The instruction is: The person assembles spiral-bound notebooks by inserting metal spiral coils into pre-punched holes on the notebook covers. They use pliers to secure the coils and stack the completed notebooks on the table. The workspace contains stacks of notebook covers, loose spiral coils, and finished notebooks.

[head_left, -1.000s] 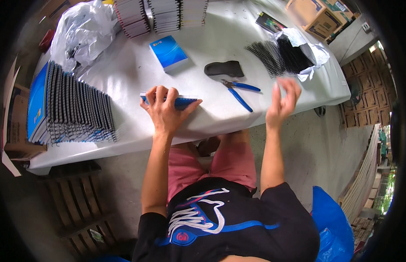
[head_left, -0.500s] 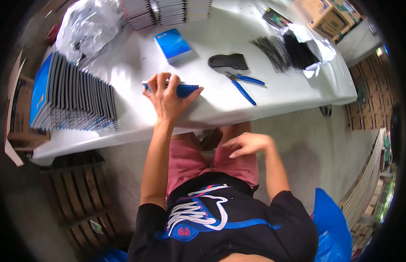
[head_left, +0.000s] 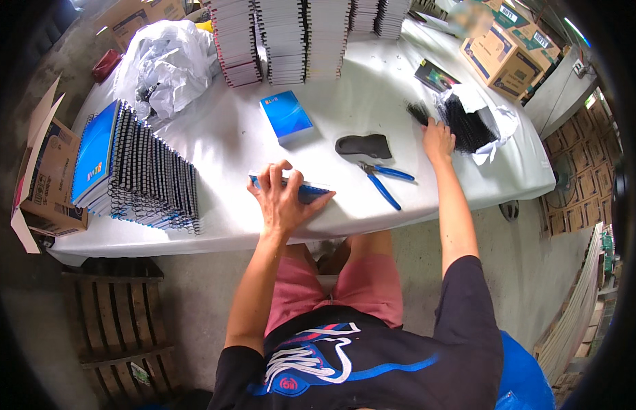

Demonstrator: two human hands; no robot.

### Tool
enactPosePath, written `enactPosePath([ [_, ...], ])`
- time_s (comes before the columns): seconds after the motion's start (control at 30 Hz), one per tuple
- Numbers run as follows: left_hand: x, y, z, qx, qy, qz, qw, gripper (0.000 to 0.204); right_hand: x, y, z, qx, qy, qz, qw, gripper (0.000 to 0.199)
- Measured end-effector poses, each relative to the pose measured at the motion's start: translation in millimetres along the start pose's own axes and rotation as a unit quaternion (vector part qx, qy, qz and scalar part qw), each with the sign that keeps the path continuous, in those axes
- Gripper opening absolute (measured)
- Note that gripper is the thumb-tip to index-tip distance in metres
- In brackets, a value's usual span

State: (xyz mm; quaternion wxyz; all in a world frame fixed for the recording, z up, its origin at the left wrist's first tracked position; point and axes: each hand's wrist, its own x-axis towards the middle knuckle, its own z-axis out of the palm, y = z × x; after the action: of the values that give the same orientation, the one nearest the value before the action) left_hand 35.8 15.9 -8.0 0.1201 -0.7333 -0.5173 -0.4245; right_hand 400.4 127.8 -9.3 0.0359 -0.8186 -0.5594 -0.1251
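Observation:
My left hand (head_left: 283,198) grips a blue notebook block (head_left: 311,193) standing on its edge on the white table (head_left: 222,143), close to the front edge. My right hand (head_left: 438,140) reaches far to the right and rests on a bundle of black spiral coils (head_left: 461,123) spilling out of a white bag (head_left: 499,123). Whether its fingers have closed on a coil is hard to tell. Between the hands lie blue-handled pliers (head_left: 383,181) and a black curved tool (head_left: 364,145).
A leaning row of spiral-bound blue notebooks (head_left: 140,174) fills the left of the table. A blue notebook (head_left: 286,116) lies in the middle; tall stacks of notebooks (head_left: 283,37) line the back. A crumpled plastic bag (head_left: 167,65), cardboard boxes (head_left: 502,51), another box (head_left: 48,171), a wooden pallet (head_left: 116,321).
My right hand dropped from the table to my lap, then reached out to the black coils at the right. My left hand stayed on the blue notebook block.

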Motion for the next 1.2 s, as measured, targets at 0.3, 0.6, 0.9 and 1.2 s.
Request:
enactPosePath([
  [0.3,-5,-1,3,-0.030,0.047,0.003,0.998,0.049,3,24,-68,0.108,0.115,-0.113,0.981,0.041],
  [0.6,-3,-4,2,-0.035,0.021,-0.018,0.999,0.047,-131,-92,-118,0.595,-0.246,-0.278,0.713,0.031],
  [0.9,-2,-2,3,-0.025,0.033,-0.017,0.999,0.039,-163,-121,-106,0.564,-0.083,-0.276,0.774,0.013],
  [1.2,-1,-2,4,-0.020,0.022,-0.015,0.999,0.045,-158,-118,-120,0.593,-0.357,-0.189,0.697,0.019],
])
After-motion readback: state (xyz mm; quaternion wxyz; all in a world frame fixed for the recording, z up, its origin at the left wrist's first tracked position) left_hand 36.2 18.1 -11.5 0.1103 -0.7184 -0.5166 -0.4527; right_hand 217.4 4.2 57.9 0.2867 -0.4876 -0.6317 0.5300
